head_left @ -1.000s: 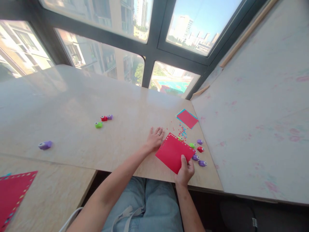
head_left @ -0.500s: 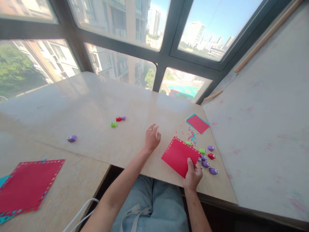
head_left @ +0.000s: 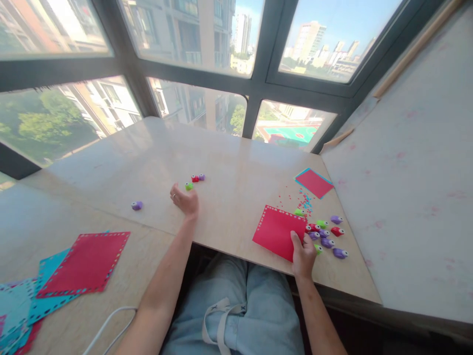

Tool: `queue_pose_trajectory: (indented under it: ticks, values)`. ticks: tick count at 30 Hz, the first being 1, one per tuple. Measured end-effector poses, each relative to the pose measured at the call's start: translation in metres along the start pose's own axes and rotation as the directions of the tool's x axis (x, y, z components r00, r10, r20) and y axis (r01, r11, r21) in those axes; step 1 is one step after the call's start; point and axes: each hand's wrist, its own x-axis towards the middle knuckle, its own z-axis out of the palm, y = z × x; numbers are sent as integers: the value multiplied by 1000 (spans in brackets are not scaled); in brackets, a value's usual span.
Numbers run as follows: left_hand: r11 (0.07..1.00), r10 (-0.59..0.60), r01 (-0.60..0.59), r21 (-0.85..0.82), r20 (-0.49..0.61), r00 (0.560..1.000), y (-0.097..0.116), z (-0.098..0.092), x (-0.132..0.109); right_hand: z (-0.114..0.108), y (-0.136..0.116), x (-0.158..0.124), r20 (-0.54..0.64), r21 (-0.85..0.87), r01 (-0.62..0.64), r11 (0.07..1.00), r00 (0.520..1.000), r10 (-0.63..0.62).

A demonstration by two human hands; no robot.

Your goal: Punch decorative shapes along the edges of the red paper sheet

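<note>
My right hand [head_left: 304, 255] grips the lower right corner of a red paper sheet [head_left: 277, 234], thumb on top. Small punched holes run along the sheet's top edge and part of its left edge. My left hand [head_left: 185, 201] is over the table with its fingers loosely bent and apart, holding nothing that I can see. Just beyond it sits a green craft punch [head_left: 189, 186], beside a red punch [head_left: 195, 178] and a purple punch [head_left: 201, 177]. Another purple punch [head_left: 136, 205] stands alone to the left.
More punches [head_left: 327, 242] cluster right of the sheet. Punched-out bits [head_left: 306, 201] lie near a small red and blue paper stack [head_left: 314, 183]. Hole-edged red [head_left: 86, 264] and blue sheets [head_left: 51, 266] overlap at the left. A white cable [head_left: 107, 320] hangs near the table edge.
My left hand has moved left across the table to the green punch. My right hand still holds the red sheet. The view has turned left, showing more of the sheets there.
</note>
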Motion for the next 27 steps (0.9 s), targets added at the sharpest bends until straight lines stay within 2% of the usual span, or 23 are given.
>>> queue_pose_trajectory:
  ticks: [2,5,9,19,27]
  values:
    - [999,-42,41,30,49,998,-2,2,4,0,-4,1,35,-41,25,999,999,-23]
    - [995,-29,13,102,154,988,-2,3,6,1,-8,2,86,-85,59,995,995,-51]
    - [985,-22,-18,174,223,974,0,2,7,0,-10,2,139,-90,84,992,988,-71]
    - [985,-12,-34,168,264,964,-3,4,11,0,-19,0,144,-146,100,984,986,-79]
    - [983,40,-89,164,281,959,-6,5,9,0,-19,-1,134,-163,116,980,986,-95]
